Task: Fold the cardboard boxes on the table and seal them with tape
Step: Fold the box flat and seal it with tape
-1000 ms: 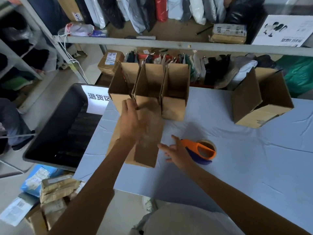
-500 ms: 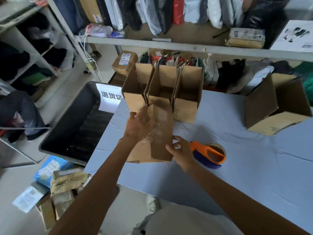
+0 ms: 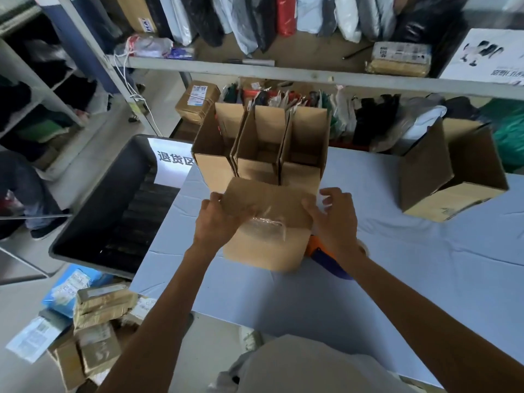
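L grip (image 3: 218, 221) & R grip (image 3: 336, 219) each curled round one side of cardboard box (image 3: 263, 251).

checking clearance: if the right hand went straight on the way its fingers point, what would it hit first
Probably the rightmost open box in the row of three, just beyond the right hand. How far apart they are in depth is hard to judge from this view.
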The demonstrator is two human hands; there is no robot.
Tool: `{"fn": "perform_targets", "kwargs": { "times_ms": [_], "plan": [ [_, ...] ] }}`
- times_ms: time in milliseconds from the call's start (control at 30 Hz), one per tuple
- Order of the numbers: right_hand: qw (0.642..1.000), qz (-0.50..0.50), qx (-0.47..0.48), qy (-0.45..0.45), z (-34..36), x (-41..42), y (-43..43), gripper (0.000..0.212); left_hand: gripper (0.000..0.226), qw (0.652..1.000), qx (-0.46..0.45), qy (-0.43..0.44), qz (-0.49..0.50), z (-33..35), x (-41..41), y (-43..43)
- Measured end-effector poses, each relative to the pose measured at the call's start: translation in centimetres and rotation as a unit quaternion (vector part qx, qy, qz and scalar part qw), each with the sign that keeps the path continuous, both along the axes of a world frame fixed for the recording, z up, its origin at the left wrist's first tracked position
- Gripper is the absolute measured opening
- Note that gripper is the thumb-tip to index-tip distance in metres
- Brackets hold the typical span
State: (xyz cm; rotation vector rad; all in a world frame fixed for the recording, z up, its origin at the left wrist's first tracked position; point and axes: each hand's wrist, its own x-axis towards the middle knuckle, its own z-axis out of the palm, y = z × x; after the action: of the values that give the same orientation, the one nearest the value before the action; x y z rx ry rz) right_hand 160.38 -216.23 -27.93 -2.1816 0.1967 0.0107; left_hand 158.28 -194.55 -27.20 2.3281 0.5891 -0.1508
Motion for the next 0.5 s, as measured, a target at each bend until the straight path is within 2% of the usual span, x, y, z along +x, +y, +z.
{"fn": "perform_targets", "kwargs": {
  "times_ms": [33,133,167,233,300,400,500],
  "plan": [
    [1.000,0.000,0.006,0.008,0.1,-0.9,0.4,0.048,0.092,0.999,0.016,0.019,0.027,0.0,-0.3,-0.1],
    [0.982,0.044,0.139,0.124,0.7,-2.8,1.7,0.064,0.090,0.996,-0.002,0.055,0.074,-0.2,-1.3,-0.7],
    [0.980,0.054,0.132,0.142,0.7,-2.9,2.0,0.071,0.089,0.995,-0.024,0.054,0.077,-0.3,-1.4,-0.9],
    [0.988,0.068,0.052,0.126,0.6,-2.5,2.6,0.088,0.088,0.994,-0.066,0.042,0.081,-0.5,-1.6,-1.1],
    [0.991,0.049,0.034,0.121,0.9,-1.9,3.1,0.099,0.097,0.990,-0.100,0.028,0.094,-0.7,-1.5,-1.2],
    [0.989,0.015,0.050,0.138,1.0,-1.4,3.5,0.095,0.099,0.989,-0.105,0.012,0.107,-1.0,-1.8,-1.7],
    [0.984,-0.004,0.079,0.157,0.4,-1.1,3.6,0.083,0.094,0.977,-0.160,-0.007,0.143,-1.7,-2.3,-2.0]
  ]
}}
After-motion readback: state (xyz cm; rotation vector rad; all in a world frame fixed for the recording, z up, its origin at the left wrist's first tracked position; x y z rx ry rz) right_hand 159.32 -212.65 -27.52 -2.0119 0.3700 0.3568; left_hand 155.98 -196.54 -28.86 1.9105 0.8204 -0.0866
